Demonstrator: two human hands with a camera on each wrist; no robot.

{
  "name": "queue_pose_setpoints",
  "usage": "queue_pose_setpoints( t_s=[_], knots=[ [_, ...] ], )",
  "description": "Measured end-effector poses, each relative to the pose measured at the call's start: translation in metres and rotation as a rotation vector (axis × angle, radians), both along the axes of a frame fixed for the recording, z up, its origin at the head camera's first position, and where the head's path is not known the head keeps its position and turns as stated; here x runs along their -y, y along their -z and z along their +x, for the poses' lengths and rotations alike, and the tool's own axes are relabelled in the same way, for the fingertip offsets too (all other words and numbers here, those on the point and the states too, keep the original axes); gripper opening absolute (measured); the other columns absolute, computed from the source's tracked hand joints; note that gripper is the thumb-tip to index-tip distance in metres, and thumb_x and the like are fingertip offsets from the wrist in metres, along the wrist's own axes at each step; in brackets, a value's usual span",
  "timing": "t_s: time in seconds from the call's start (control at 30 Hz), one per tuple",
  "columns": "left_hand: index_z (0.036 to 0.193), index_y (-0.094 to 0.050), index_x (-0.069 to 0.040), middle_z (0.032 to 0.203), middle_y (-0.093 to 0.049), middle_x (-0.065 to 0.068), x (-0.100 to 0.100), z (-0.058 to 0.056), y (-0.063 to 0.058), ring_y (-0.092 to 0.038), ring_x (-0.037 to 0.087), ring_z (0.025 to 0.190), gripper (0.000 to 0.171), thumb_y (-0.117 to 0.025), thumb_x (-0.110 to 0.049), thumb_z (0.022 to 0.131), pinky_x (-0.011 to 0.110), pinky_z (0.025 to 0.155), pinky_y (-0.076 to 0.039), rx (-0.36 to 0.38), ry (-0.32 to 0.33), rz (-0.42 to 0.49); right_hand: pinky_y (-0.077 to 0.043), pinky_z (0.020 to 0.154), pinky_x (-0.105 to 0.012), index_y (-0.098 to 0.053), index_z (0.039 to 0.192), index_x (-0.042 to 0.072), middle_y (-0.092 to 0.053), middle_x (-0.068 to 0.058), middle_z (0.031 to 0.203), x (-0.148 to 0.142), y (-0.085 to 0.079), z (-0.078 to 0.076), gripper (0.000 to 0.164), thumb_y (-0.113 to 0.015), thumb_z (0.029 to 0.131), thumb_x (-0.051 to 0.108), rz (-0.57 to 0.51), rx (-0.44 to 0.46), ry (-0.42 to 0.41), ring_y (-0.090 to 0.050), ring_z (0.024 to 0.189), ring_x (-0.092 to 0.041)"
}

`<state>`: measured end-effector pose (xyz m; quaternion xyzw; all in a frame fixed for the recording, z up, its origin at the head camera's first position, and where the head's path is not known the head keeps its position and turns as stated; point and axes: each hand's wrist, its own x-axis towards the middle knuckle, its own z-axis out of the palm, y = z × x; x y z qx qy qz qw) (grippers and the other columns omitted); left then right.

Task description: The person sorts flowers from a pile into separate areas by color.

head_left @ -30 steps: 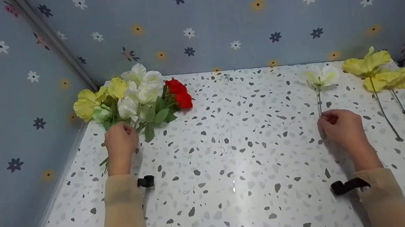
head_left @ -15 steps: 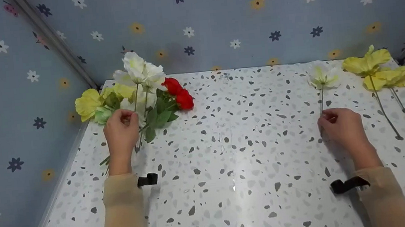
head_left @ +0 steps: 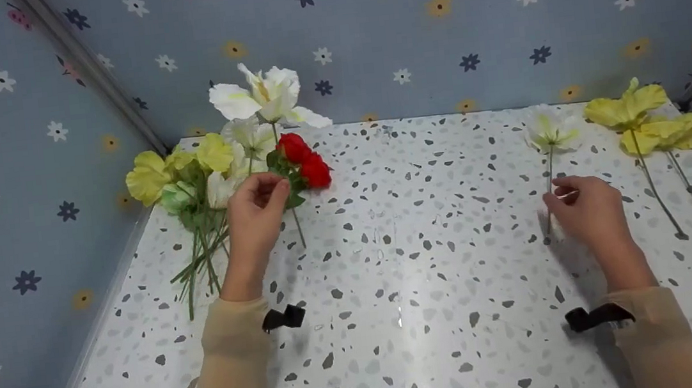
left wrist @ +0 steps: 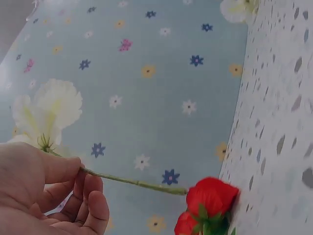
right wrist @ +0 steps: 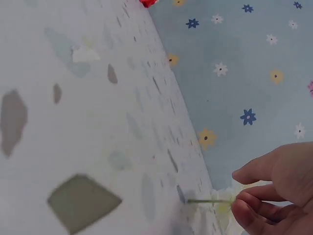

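My left hand [head_left: 257, 216] pinches the stem of a white artificial flower [head_left: 268, 96] between thumb and fingers. In the left wrist view its green stem [left wrist: 137, 182] runs out past the fingertips, its end close to a red flower [left wrist: 210, 198]. Below this hand lies a bunch of yellow, pale green, white and red flowers [head_left: 213, 153]. On the right side, another white flower [head_left: 550, 134] has its stem [head_left: 550, 224] beside my right hand [head_left: 592, 210]. The right wrist view shows a gap between thumb and index finger, with the stem [right wrist: 210, 201] ending at the fingertips.
Two yellow flowers [head_left: 629, 106] with long stems lie at the far right of the speckled white table [head_left: 420, 289]. A flower-patterned blue wall [head_left: 368, 37] bounds the back, and a similar panel [head_left: 19, 209] stands on the left.
My left hand has lifted a white flower out of the bunch, up and to the right. The right thumb and index finger have parted slightly at the other white flower's stem.
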<state>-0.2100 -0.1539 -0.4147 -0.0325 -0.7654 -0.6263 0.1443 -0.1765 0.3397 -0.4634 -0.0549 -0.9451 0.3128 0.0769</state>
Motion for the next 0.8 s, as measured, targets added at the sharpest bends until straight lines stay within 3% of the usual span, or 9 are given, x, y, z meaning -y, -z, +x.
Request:
queue_pose_setpoints(
  t_s=[0.13,0.23,0.47,0.67,0.8],
  knots=[
    [0.105,-0.068,-0.004,0.096,-0.066,0.011,-0.029,0.010,-0.003,-0.062,0.027,0.084,0.013,-0.069,-0.013,0.097,0.033,0.071,-0.054,-0.003,0.107,0.050,-0.049,0.075,-0.018,-0.069,0.127,0.007,-0.069,-0.012,0.108,0.032,-0.014,0.006,0.039,-0.066,0.098,0.034,-0.059,-0.083,-0.066,-0.066,0.096,-0.026],
    [0.105,-0.068,-0.003,0.093,-0.066,0.011,-0.048,0.017,-0.001,-0.062,0.027,0.081,0.011,-0.069,-0.010,0.097,0.032,0.070,-0.055,-0.026,0.181,0.080,-0.049,0.076,-0.012,-0.071,0.124,0.011,-0.070,-0.007,0.106,0.062,-0.020,0.012,0.037,-0.067,0.098,0.036,-0.138,-0.114,-0.150,-0.066,0.095,-0.021],
    [0.105,-0.067,0.001,0.094,-0.066,0.017,-0.085,0.033,0.008,-0.065,0.027,0.083,0.012,-0.065,-0.009,0.099,0.034,0.073,-0.057,-0.038,0.350,0.148,-0.058,0.082,-0.024,-0.071,0.119,0.011,-0.072,0.001,0.107,0.127,-0.016,0.033,0.033,-0.071,0.096,0.034,-0.421,-0.046,-0.326,-0.068,0.095,-0.015],
    [0.108,-0.065,0.004,0.096,-0.066,0.020,-0.106,0.044,0.014,-0.066,0.030,0.085,0.014,-0.064,-0.007,0.099,0.038,0.075,-0.058,-0.020,0.457,0.149,-0.059,0.084,-0.032,-0.071,0.119,0.010,-0.073,-0.009,0.110,0.162,-0.006,0.050,0.033,-0.072,0.095,0.032,-0.601,0.053,-0.448,-0.071,0.097,-0.026],
    [0.108,-0.064,0.006,0.098,-0.066,0.024,-0.112,0.046,0.015,-0.066,0.032,0.087,0.013,-0.063,-0.004,0.099,0.042,0.077,-0.058,0.002,0.479,0.134,-0.060,0.082,-0.034,-0.070,0.118,0.008,-0.072,-0.010,0.106,0.174,-0.005,0.060,0.030,-0.071,0.096,0.028,-0.662,0.093,-0.488,-0.069,0.094,-0.037]
  ],
)
